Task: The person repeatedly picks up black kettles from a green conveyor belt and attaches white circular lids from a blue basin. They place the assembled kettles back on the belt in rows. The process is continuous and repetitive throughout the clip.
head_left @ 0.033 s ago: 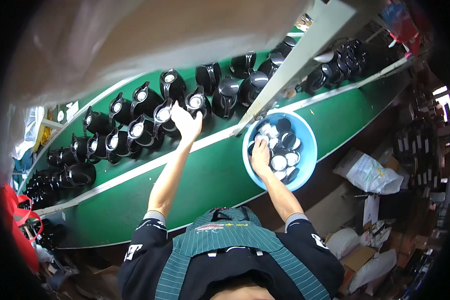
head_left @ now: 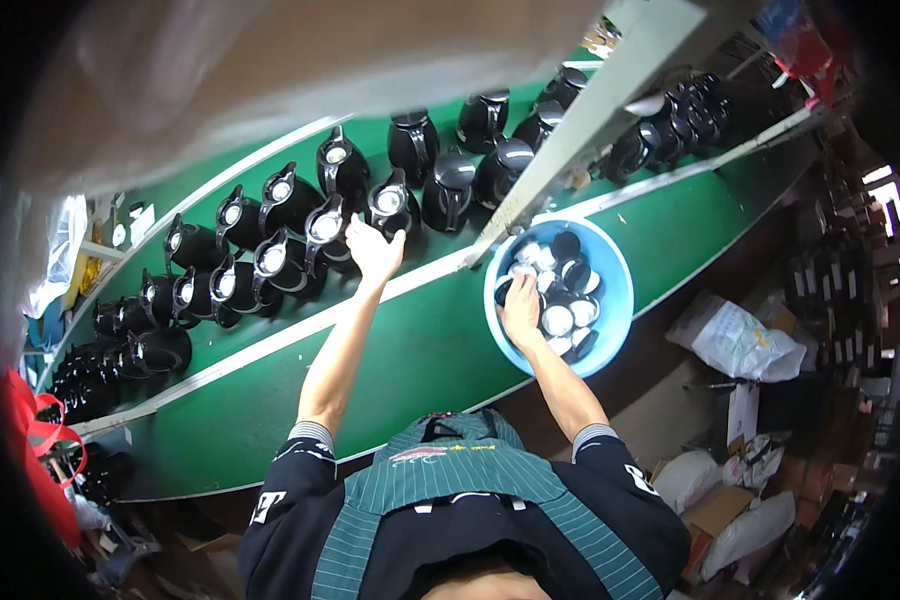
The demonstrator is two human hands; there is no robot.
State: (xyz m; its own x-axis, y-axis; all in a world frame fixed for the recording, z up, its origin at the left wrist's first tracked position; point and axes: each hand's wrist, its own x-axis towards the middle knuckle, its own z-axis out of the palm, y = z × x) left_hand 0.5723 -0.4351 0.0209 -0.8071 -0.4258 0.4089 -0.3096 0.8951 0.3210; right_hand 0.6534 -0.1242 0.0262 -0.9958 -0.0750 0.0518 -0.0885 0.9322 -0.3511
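My left hand reaches over the green bench to the front row of black jugs, its fingers and thumb apart and nothing in them. Just beyond its fingertips stand an open-topped jug and, to the right, another open-topped jug. Inside the light blue basin, my right hand curls its fingers over a lid at the left side, partly hidden by the hand. Several black and silvery round lids lie loose around it.
Jugs with lids on stand to the right of the open ones. A pale slanted post rises behind the basin. A white rail runs along the green bench. A white plastic bag lies at the right.
My left fingertips have drawn back slightly from the jugs. In the basin, my right fingers have shifted a little over the lids.
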